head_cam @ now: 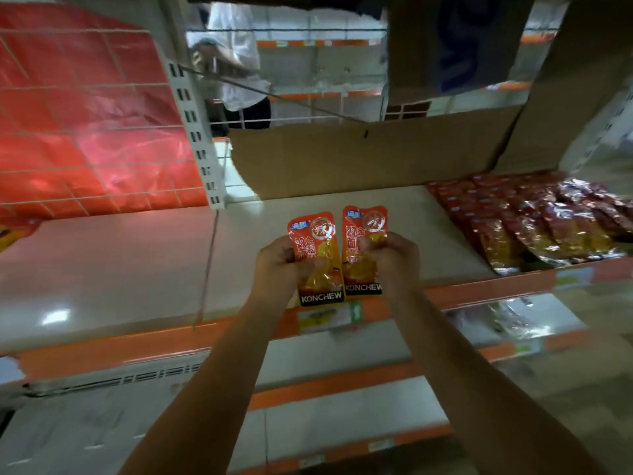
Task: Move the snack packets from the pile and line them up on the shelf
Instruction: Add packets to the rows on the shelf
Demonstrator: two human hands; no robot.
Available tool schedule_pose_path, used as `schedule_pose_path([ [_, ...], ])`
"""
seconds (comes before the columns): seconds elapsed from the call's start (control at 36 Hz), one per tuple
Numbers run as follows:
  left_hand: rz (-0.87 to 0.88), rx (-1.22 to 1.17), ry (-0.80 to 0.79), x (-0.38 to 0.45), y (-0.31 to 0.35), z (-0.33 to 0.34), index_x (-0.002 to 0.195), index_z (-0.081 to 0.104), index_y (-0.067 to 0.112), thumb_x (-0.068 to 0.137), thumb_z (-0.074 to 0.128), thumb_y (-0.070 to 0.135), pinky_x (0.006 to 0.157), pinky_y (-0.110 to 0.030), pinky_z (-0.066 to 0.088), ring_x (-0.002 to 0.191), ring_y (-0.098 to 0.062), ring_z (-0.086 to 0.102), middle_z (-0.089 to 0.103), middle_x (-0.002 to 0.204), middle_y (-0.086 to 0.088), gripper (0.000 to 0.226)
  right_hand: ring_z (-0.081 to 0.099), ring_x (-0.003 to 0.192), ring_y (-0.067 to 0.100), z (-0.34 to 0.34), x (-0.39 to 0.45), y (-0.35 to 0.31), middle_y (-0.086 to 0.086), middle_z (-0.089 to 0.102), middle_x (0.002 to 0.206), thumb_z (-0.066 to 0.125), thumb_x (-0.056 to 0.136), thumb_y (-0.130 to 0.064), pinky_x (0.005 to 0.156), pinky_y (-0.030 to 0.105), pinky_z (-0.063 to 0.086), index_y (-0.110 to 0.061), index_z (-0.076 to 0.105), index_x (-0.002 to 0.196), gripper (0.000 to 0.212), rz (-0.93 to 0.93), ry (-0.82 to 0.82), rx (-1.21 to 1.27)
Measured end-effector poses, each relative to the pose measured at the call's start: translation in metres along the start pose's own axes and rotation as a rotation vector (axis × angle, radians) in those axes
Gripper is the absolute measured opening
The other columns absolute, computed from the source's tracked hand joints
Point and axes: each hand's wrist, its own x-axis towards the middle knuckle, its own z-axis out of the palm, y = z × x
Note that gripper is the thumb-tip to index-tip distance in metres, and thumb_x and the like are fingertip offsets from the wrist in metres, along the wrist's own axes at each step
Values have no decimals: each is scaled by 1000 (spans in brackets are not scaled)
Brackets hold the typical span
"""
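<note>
Shop aisle, pale shelf [144, 262] w/ orange front edge, cardboard [359, 159] at the far side. Pile of packets [548, 221] sits far right; bare shelf stretches left. Both arms reach in at centre: left hand [279, 265] pinches one snack packet [317, 258], right hand [394, 258] grips another packet [363, 252], side by side, just above the near edge.

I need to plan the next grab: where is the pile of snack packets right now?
In the head view the pile of snack packets lies at the right end of the shelf, right of both hands and before the cardboard box.
</note>
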Motion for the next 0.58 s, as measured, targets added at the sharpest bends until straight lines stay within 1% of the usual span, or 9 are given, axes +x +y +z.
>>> schedule_pose_path([
  [0.06,-4,-14,11,9,-3,33,91,66,12,72,67,-13,65,-24,56,72,-11,70,72,81,3,31,61,64,9,-28,19,2,-1,64,68,67,80,1,61,21,51,-2,67,81,2,-28,-16,-27],
  [0.14,-6,-39,26,22,-6,83,95,67,11,72,67,-14,67,-24,57,76,-12,69,71,89,-3,34,57,65,11,-69,50,5,5,62,67,68,80,-4,62,23,45,7,67,83,11,-101,-43,-104],
  [0.22,-21,-49,87,35,-12,124,97,67,11,72,67,-13,77,-35,56,86,-22,69,71,94,-7,34,57,71,14,-100,81,5,8,66,74,69,81,-9,67,26,46,0,67,85,10,-176,-91,-199],
  [0.28,-50,-57,108,42,-17,144,103,65,9,74,67,-11,84,-43,54,92,-27,67,71,99,-9,35,55,69,5,-113,99,2,-4,61,77,66,83,-10,59,12,42,-8,63,93,10,-251,-106,-307],
  [0.31,-64,-41,112,46,-20,152,107,64,8,75,67,-9,87,-47,53,95,-29,67,70,103,-10,37,53,72,0,-117,106,0,-11,58,81,64,85,-9,57,5,38,-15,58,102,18,-277,-116,-338],
  [0.33,-75,-16,114,49,-22,159,109,63,9,76,67,-8,89,-49,51,98,-29,66,69,105,-10,38,54,77,-1,-120,114,-2,-13,56,88,61,87,-6,59,4,37,-20,52,111,29,-287,-133,-345],
  [0.42,-84,13,152,57,-25,171,104,64,14,75,68,-7,90,-52,51,96,-28,67,70,104,-10,36,56,105,13,-124,137,-6,-2,57,113,55,85,6,82,14,40,-16,38,137,59,-329,-164,-385],
  [0.47,-67,72,175,62,-25,176,106,64,13,76,68,-4,90,-50,51,96,-27,67,70,103,-10,34,51,119,23,-127,155,-9,10,54,128,52,83,10,92,21,38,-16,25,146,73,-355,-169,-472],
  [0.58,-51,176,190,71,-29,182,112,62,6,77,69,-1,91,-45,51,98,-24,66,69,105,-9,37,49,121,28,-133,188,-11,16,49,134,55,82,8,95,28,38,-18,14,149,83,-319,-241,-592],
])
